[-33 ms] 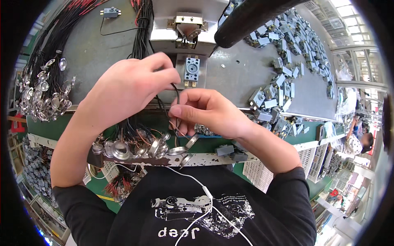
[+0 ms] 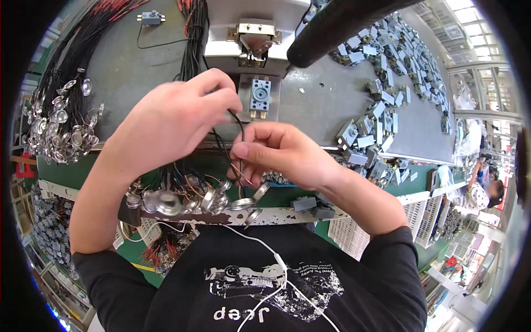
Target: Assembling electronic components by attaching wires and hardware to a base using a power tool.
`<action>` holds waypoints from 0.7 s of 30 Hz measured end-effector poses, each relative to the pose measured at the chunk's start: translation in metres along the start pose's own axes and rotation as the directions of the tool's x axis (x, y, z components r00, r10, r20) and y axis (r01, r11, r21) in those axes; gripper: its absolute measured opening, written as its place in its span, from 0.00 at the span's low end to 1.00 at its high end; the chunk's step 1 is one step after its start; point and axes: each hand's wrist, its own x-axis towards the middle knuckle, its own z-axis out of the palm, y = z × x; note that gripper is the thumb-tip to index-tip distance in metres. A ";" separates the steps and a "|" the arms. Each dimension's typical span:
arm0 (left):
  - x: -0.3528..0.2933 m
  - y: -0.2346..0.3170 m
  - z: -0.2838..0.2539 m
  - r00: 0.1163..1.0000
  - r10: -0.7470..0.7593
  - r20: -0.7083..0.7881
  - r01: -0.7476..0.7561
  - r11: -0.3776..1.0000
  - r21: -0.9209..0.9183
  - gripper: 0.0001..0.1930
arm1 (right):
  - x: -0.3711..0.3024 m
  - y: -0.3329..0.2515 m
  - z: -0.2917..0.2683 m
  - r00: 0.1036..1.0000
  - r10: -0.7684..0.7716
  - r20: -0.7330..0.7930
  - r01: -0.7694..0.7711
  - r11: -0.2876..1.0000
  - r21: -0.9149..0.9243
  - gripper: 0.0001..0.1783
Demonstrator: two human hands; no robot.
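Observation:
My left hand (image 2: 177,116) is closed, thumb and fingers pinching a black wire (image 2: 242,131) above the front edge of the bench. Lower down the same wire, my right hand (image 2: 285,155) is closed on it between thumb and bent fingers. Below the hands hang several round silver metal caps (image 2: 240,204) on black wires with some copper-coloured ends. A grey rectangular block (image 2: 260,95) with brass-coloured terminals sits on a metal plate just beyond my hands. My left fingers hide part of the wire bundle.
A metal press-like fixture (image 2: 256,41) stands behind the block, with a thick dark bar (image 2: 337,27) to its right. Grey blocks (image 2: 381,110) are heaped on the right. Wired silver caps (image 2: 61,127) lie on the left. One wired grey block (image 2: 150,18) is at the back left.
Both hands keep their grip on the wire with almost no movement. One silver cap below my left hand has shifted slightly right and looks blurred.

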 end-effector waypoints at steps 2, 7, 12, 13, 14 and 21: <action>-0.005 -0.003 -0.006 0.999 -0.022 0.046 0.030 0.982 -0.184 0.10 | -0.001 0.010 0.002 1.000 0.020 -0.013 -0.019 0.998 0.055 0.09; -0.012 -0.007 -0.015 0.979 0.079 0.190 -0.016 0.950 -0.311 0.06 | 0.001 0.030 0.024 0.990 0.107 -0.093 -0.088 0.977 0.192 0.10; -0.033 -0.016 -0.011 0.967 0.103 0.231 -0.002 0.916 -0.401 0.05 | -0.014 0.022 0.017 1.000 0.007 -0.019 -0.006 0.999 0.031 0.22; -0.033 -0.014 -0.011 0.967 0.106 0.230 -0.006 0.917 -0.398 0.05 | -0.014 0.019 0.018 1.000 0.002 -0.021 -0.002 1.000 0.029 0.22; -0.032 -0.012 -0.009 0.976 0.104 0.193 -0.022 0.922 -0.387 0.05 | -0.014 0.016 0.019 1.000 0.030 -0.002 -0.030 0.999 -0.031 0.21; -0.019 -0.014 -0.016 0.985 0.010 0.172 0.071 0.886 -0.458 0.05 | 0.008 0.018 0.006 0.977 0.200 0.074 -0.195 0.978 -0.073 0.12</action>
